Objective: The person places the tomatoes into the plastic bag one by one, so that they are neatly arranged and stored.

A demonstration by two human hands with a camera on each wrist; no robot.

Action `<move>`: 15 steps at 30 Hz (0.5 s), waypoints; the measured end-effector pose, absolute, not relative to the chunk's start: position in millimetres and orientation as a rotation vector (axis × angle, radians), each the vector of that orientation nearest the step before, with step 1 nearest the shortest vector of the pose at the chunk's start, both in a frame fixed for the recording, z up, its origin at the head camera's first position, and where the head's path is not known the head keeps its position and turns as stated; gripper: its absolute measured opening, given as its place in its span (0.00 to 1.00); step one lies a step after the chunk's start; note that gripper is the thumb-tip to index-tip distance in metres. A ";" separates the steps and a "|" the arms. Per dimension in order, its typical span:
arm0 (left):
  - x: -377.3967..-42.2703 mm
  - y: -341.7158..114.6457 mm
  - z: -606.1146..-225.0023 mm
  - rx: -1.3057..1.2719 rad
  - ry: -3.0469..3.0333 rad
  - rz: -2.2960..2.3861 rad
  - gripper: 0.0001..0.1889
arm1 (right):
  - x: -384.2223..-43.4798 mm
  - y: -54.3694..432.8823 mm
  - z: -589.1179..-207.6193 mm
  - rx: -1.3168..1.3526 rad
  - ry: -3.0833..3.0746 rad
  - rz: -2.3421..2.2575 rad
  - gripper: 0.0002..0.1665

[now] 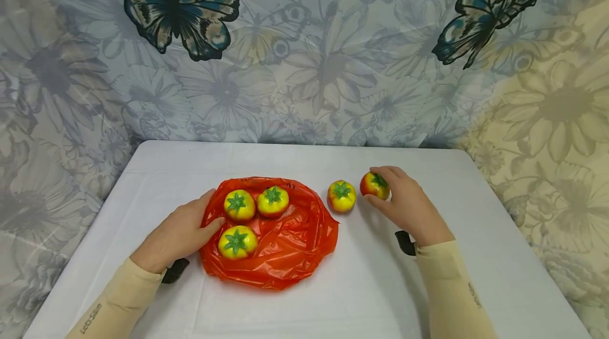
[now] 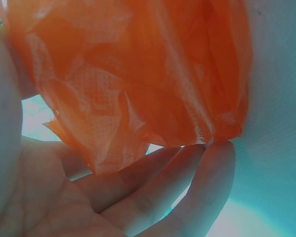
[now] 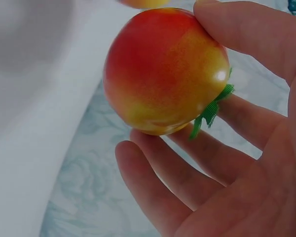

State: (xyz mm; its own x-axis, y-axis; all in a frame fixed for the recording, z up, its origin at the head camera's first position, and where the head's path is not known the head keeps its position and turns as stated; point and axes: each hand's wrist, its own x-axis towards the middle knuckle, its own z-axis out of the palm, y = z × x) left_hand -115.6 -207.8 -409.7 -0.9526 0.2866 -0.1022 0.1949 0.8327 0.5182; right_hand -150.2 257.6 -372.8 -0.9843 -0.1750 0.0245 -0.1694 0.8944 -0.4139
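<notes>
A crumpled red plastic bag [image 1: 295, 244] lies spread on the table, with toy tomatoes on it: two along its back, a tomato [image 1: 240, 205] and another [image 1: 273, 201], and a third tomato [image 1: 238, 242] nearer the front. My left hand [image 1: 183, 230] holds the bag's left edge, its thumb over the rim beside the tomatoes; up close, its fingers [image 2: 219, 168] touch the red film. To the right of the bag, my right hand [image 1: 406, 201] grips a red-and-yellow tomato [image 3: 163, 74] between thumb and fingers, its green leafy top towards the palm. One loose tomato [image 1: 341, 197] sits between that hand and the bag.
A white-covered table [image 1: 304, 312] carries everything. Butterfly-and-flower patterned cloth [image 1: 328, 64] hangs behind it and at both sides. Dark wrist devices [image 1: 405, 243] show beneath the beige sleeves.
</notes>
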 end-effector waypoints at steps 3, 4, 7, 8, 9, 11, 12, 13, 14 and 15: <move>-115.3 -208.5 -411.2 0.384 2.836 0.787 0.40 | -146.1 254.1 -367.6 -0.298 3.065 -0.655 0.39; -115.3 -208.8 -411.7 0.386 2.835 0.791 0.40 | -144.9 253.0 -365.7 -0.305 3.071 -0.654 0.39; -115.0 -209.5 -412.7 0.383 2.833 0.795 0.40 | -141.6 249.7 -360.3 -0.329 3.075 -0.657 0.39; -114.8 -209.6 -413.0 0.382 2.833 0.796 0.40 | -140.6 248.5 -358.9 -0.338 3.073 -0.661 0.39; -114.7 -209.6 -413.3 0.384 2.832 0.799 0.40 | -139.5 247.3 -357.7 -0.345 3.074 -0.662 0.39; -114.5 -209.3 -413.4 0.390 2.833 0.802 0.40 | -137.3 244.1 -356.0 -0.361 3.074 -0.665 0.39; -114.5 -209.0 -413.3 0.396 2.835 0.801 0.40 | -136.4 242.2 -355.7 -0.373 3.075 -0.670 0.39; -114.6 -208.7 -413.2 0.402 2.837 0.801 0.40 | -135.7 240.0 -355.8 -0.386 3.077 -0.673 0.39; -114.9 -208.5 -413.1 0.404 2.839 0.799 0.40 | -135.0 237.6 -356.2 -0.399 3.078 -0.676 0.38; -115.2 -208.3 -412.7 0.405 2.842 0.797 0.40 | -134.6 234.8 -357.0 -0.415 3.078 -0.681 0.38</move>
State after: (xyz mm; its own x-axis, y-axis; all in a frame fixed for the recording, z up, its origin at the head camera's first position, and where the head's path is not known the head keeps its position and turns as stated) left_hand -115.2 -208.3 -412.7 -0.9500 0.3011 -0.0822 0.2145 0.8212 0.5288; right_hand -134.6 234.8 -357.0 -0.9652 -0.2446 0.0929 -0.2609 0.8743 -0.4093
